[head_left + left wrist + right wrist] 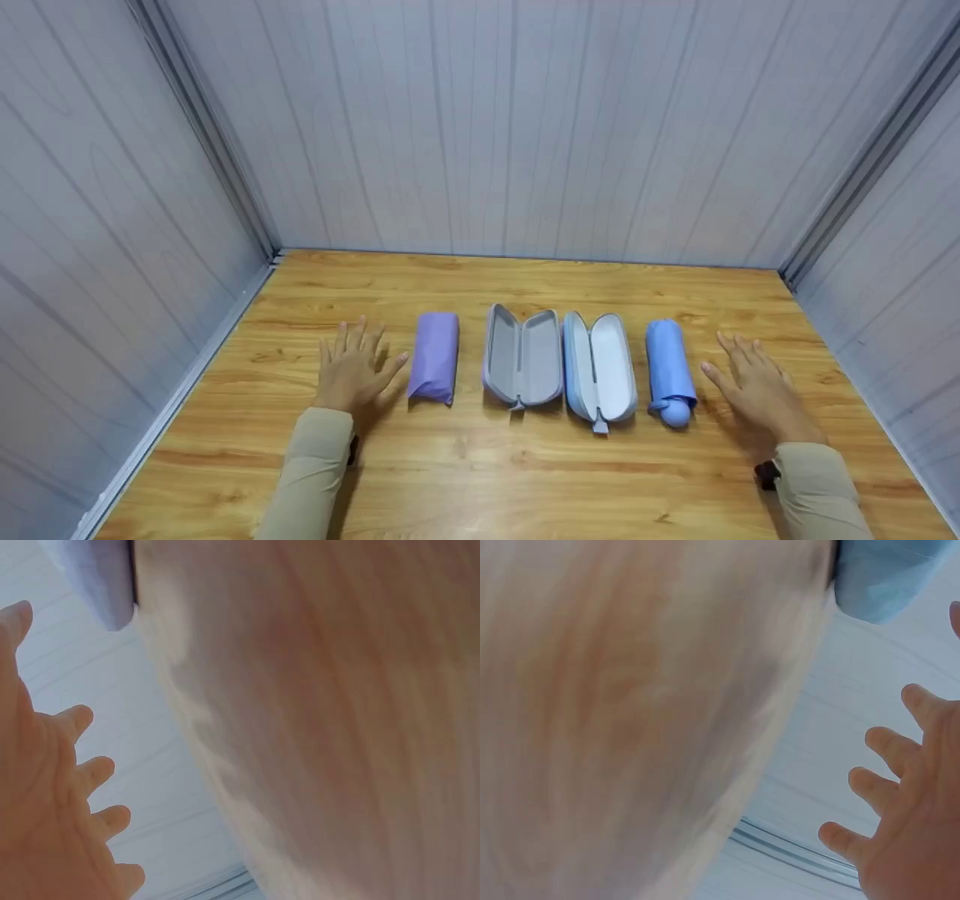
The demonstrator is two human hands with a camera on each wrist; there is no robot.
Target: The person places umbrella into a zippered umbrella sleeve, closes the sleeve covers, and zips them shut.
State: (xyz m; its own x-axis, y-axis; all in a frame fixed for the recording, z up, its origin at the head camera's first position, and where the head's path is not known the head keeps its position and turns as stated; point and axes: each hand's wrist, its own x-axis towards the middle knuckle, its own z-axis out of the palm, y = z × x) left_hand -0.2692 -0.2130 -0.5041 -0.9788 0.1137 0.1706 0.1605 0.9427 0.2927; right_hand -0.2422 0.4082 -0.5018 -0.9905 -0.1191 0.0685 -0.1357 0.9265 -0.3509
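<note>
My left hand (351, 377) is spread palm down over the table, left of a folded purple umbrella in its sleeve (435, 356). The left thumb points toward that umbrella, with a gap between. On the other side my right hand (763, 394) is spread the same way, right of a folded blue umbrella (670, 367) with a round handle end toward me. Between the umbrellas lie two unzipped cases, one with a grey lining (538, 360) and one light blue with a white lining (615, 367). Neither hand holds anything. Both wrist views show straight, parted fingers.
The wooden table (480, 480) is bounded by a pale panel wall (480, 135) at the back and panels on the left and right. The two cases stand side by side, nearly touching, with their zip ends toward me.
</note>
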